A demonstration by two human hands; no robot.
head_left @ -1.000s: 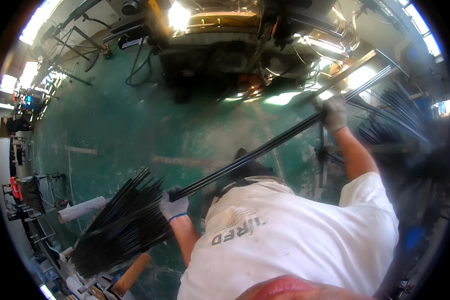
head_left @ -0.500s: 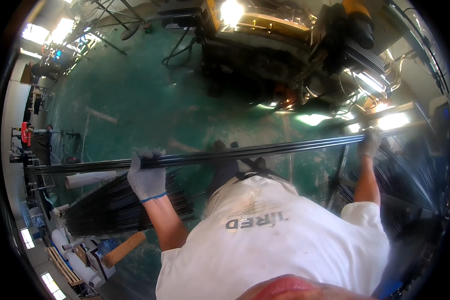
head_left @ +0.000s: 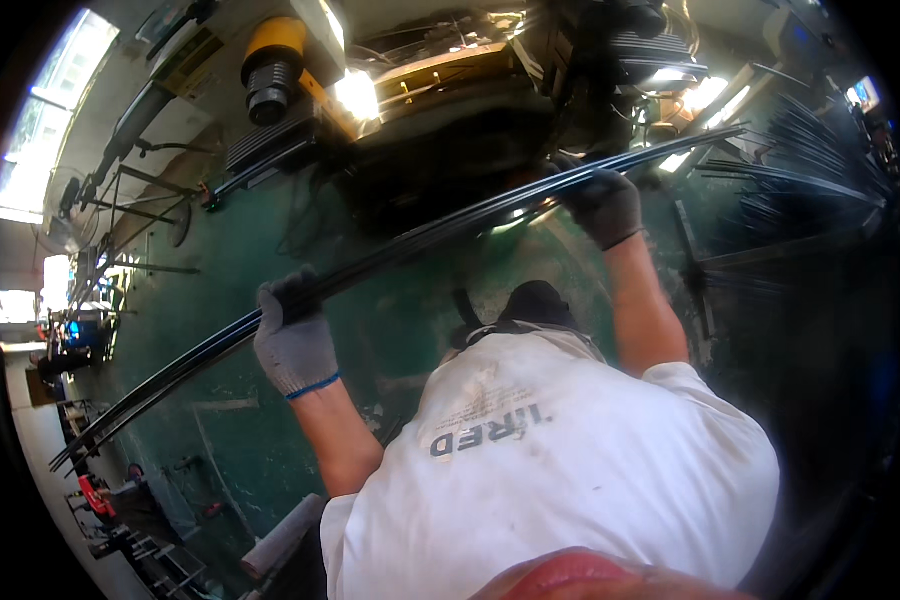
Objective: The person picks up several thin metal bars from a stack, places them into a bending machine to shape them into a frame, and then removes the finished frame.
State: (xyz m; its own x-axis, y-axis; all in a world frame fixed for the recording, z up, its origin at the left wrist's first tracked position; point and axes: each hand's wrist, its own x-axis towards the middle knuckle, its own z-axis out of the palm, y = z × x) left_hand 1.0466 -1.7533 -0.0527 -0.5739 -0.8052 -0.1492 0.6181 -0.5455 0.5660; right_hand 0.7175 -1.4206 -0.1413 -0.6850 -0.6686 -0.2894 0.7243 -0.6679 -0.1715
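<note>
A bundle of long, thin black rods [head_left: 420,236] stretches across in front of me, its left end lower in the picture and its right end higher. My left hand [head_left: 298,335], in a grey knit glove with a blue cuff edge, is closed around the bundle left of its middle. Toward the other end, my right hand [head_left: 604,208], also gloved, grips the same rods. At the far left tip the rods fan apart slightly. Whether they are solid or hollow cannot be made out.
Ahead stands a dark machine [head_left: 450,140] with a bright lamp [head_left: 357,95] and a yellow-topped motor [head_left: 275,65]. On the right, many dark rods [head_left: 810,180] lie on a metal rack [head_left: 780,250]. A white roll [head_left: 282,535] lies at lower left on the green floor [head_left: 240,375]. A fan stands far left.
My body has turned rightward. The bundle has swung from nearly level to slanted, its right end moving up and away; my right hand now grips nearer the middle. Both hands still hold it.
</note>
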